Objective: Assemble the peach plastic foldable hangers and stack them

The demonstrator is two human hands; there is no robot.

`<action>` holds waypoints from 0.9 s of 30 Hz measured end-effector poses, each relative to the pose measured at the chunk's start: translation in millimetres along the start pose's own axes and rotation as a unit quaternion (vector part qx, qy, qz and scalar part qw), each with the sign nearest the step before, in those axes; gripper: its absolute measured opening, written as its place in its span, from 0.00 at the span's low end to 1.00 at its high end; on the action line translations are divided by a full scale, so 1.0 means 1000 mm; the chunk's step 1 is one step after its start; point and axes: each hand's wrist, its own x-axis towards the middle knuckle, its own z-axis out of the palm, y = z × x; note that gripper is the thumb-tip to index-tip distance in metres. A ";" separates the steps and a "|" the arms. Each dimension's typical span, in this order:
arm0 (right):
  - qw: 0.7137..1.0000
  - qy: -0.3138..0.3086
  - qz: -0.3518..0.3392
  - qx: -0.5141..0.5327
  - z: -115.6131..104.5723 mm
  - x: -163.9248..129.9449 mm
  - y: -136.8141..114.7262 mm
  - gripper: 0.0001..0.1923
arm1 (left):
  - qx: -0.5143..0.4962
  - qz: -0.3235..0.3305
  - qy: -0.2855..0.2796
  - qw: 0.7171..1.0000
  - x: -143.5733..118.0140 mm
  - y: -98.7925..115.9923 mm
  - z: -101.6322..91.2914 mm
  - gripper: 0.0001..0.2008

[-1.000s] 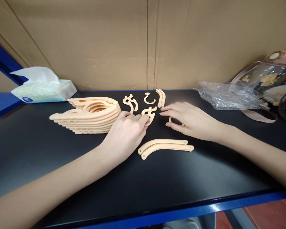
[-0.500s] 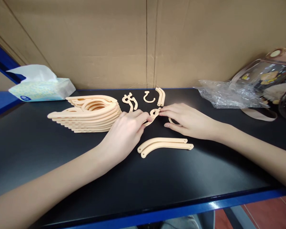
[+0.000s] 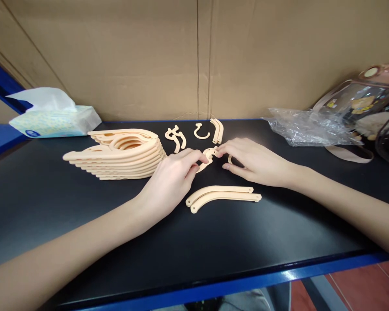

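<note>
Head view looks down on a black worktop (image 3: 123, 242) where both hands meet over one small cream plastic hook (image 3: 209, 155); the left hand (image 3: 168, 183) has its fingers (image 3: 194, 157) closed in a pinch on the hook's lower end, and the right hand (image 3: 256, 163) pinches its upper end with thumb and forefinger, while a second small curved piece (image 3: 229, 159) peeps out under the right palm. A second ago the hook lay flat beside another loose piece with only the left fingertips on it and the right hand resting apart; now the right hand has slid in from 3 o'clock and the hook is tilted up between the two pinches, which suggests, as a judgement, that the part has gone from being picked out to being worked or fitted. At 6 o'clock of the hook lie two long curved arms (image 3: 223, 196), side by side and untouched. At 9 o'clock sits a stack of hangers (image 3: 123, 155), and at 12 o'clock more loose hooks (image 3: 176, 137), a single hook (image 3: 201, 131) and a short curved pair (image 3: 218, 129). A tissue pack (image 3: 55, 119) lies far at 10 o'clock, crumpled clear plastic (image 3: 307, 127) and a clear bag (image 3: 369, 103) at 2 o'clock, with cardboard (image 3: 194, 56) behind
</note>
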 end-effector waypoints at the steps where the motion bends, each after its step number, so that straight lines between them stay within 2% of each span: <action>1: 1.000 -0.003 -0.001 -0.002 0.000 0.000 0.000 0.10 | 0.000 -0.001 -0.002 1.000 0.000 0.000 0.000 0.11; 13: 1.000 -0.006 -0.027 -0.004 0.002 -0.001 0.002 0.15 | 0.035 -0.004 -0.032 0.999 0.003 0.001 0.002 0.11; 18: 1.000 -0.002 -0.028 -0.012 0.003 -0.002 0.004 0.16 | 0.075 0.034 -0.046 0.996 0.004 0.004 0.001 0.09; 23: 0.999 -0.001 -0.035 -0.020 0.004 -0.002 0.006 0.18 | 0.115 0.073 -0.035 0.990 0.004 0.003 0.001 0.08; 27: 0.999 0.001 -0.035 -0.020 0.003 -0.001 0.006 0.18 | 0.136 0.075 -0.040 0.987 0.003 0.002 0.002 0.08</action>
